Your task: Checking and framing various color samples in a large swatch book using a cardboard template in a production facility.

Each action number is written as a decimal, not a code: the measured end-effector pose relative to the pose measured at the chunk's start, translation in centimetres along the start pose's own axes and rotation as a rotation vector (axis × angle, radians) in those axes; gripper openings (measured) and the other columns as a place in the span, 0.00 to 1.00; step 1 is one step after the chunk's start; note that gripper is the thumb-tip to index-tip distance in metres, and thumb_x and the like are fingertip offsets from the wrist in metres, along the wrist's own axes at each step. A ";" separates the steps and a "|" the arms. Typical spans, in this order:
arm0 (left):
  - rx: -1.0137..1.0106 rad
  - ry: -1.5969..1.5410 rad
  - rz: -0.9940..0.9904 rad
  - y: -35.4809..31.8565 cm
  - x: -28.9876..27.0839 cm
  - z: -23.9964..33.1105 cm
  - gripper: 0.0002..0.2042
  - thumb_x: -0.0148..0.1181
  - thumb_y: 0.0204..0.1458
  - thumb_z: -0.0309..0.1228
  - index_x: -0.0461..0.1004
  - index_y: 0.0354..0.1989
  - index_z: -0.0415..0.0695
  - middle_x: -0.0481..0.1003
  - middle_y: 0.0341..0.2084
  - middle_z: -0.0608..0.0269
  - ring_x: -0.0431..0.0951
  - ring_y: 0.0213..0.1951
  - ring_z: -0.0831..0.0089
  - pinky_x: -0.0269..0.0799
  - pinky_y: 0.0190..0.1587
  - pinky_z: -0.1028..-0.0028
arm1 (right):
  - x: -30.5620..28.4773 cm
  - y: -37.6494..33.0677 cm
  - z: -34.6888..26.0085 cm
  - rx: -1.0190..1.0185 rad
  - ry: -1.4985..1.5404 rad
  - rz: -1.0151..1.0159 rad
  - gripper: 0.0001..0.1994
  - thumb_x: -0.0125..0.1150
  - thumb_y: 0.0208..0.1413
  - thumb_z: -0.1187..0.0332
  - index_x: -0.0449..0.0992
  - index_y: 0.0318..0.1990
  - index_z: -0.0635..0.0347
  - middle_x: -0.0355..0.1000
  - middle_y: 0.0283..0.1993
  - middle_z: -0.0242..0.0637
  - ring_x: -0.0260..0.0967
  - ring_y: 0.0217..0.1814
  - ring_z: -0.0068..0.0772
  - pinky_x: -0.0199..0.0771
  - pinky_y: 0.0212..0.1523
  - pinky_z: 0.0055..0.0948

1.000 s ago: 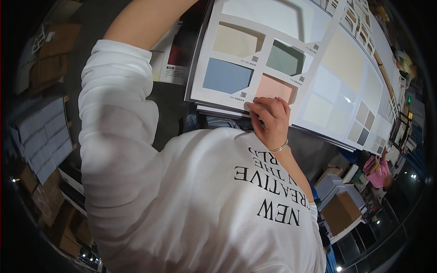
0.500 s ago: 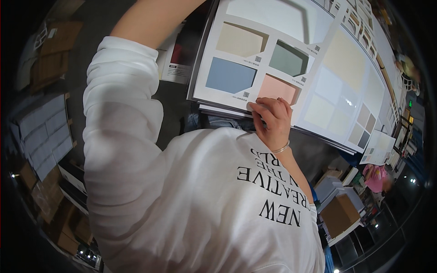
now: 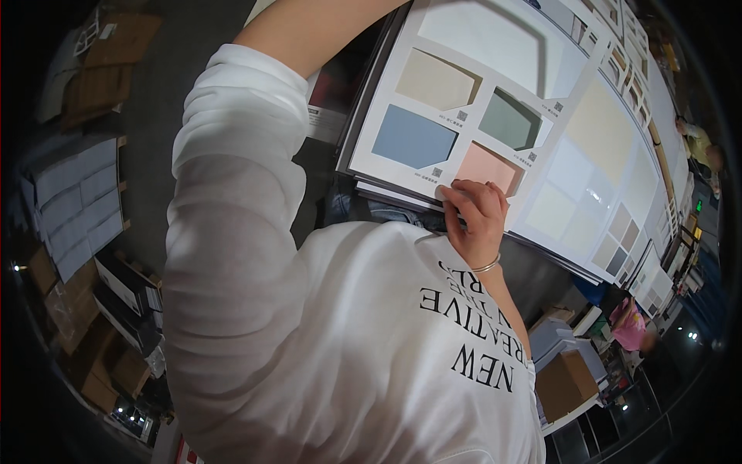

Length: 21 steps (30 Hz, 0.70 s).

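unchanged since earlier frame: right hand (image 3: 477,219), fingers pressed together, pinching lower edge of colour sample board (image 3: 448,116) by pink swatch (image 3: 485,166). left hand out of view, state untold. beyond: cardboard boxes (image 3: 568,383), contents unseen.

1. A white sample board (image 3: 402,100) lay tilted in the upper middle of the frame, bearing angular colour swatches.
2. Its swatches were beige (image 3: 437,79), blue (image 3: 413,138), grey-green (image 3: 508,120) and pink (image 3: 485,165), the pink lowest, at the board's lower edge.
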<state>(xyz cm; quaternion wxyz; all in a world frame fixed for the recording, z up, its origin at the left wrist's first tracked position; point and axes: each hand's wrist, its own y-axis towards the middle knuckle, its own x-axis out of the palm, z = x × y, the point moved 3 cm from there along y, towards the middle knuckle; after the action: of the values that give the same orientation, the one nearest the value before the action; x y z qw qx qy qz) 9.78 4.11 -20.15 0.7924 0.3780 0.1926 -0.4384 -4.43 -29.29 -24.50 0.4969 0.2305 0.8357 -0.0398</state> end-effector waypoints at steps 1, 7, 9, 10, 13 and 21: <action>0.000 0.000 0.000 0.1 0.2 -0.4 0.14 0.72 0.41 0.34 0.82 0.36 0.42 0.79 0.39 0.55 0.80 0.43 0.61 0.74 0.49 0.66 | 0.1 0.0 0.0 -0.004 -0.003 0.005 0.16 0.67 0.43 0.78 0.80 0.40 0.49 0.73 0.44 0.28 0.71 0.44 0.32 0.62 0.59 0.43; 0.028 -0.031 0.017 0.3 0.9 -1.0 0.14 0.73 0.41 0.35 0.82 0.36 0.43 0.79 0.38 0.56 0.80 0.42 0.61 0.73 0.49 0.65 | 0.0 0.0 0.0 0.001 -0.016 0.009 0.14 0.68 0.44 0.77 0.80 0.40 0.49 0.74 0.44 0.28 0.71 0.44 0.32 0.63 0.59 0.42; 0.029 0.000 0.005 0.3 0.7 -0.7 0.14 0.73 0.41 0.34 0.82 0.36 0.43 0.79 0.38 0.56 0.80 0.42 0.62 0.73 0.49 0.66 | 0.0 0.0 0.0 0.000 -0.023 0.015 0.14 0.68 0.44 0.77 0.81 0.40 0.49 0.74 0.44 0.27 0.71 0.44 0.32 0.63 0.59 0.42; 0.030 0.000 0.004 0.3 0.7 -0.7 0.14 0.73 0.41 0.34 0.82 0.36 0.43 0.79 0.38 0.56 0.80 0.42 0.62 0.73 0.49 0.66 | -0.1 0.1 -0.1 -0.004 -0.026 0.020 0.14 0.68 0.44 0.76 0.81 0.39 0.49 0.74 0.43 0.27 0.71 0.44 0.31 0.63 0.59 0.41; 0.033 0.018 0.000 0.3 0.8 -0.8 0.13 0.73 0.41 0.34 0.82 0.36 0.43 0.79 0.38 0.56 0.80 0.42 0.62 0.74 0.49 0.66 | -0.1 0.2 -0.2 -0.007 -0.049 0.023 0.13 0.69 0.44 0.75 0.81 0.39 0.48 0.75 0.43 0.26 0.71 0.43 0.31 0.63 0.59 0.41; 0.031 0.012 -0.002 0.5 1.3 -1.3 0.14 0.73 0.41 0.35 0.82 0.36 0.44 0.80 0.37 0.56 0.80 0.41 0.62 0.74 0.48 0.67 | -0.2 0.3 -0.2 0.004 -0.070 0.019 0.13 0.69 0.45 0.75 0.81 0.39 0.47 0.75 0.42 0.25 0.71 0.42 0.29 0.61 0.59 0.39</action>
<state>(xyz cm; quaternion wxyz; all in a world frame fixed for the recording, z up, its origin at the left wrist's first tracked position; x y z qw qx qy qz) 10.97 4.58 -21.58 0.7849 0.3925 0.1908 -0.4398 -4.42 -29.07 -24.17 0.5256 0.2379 0.8155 -0.0448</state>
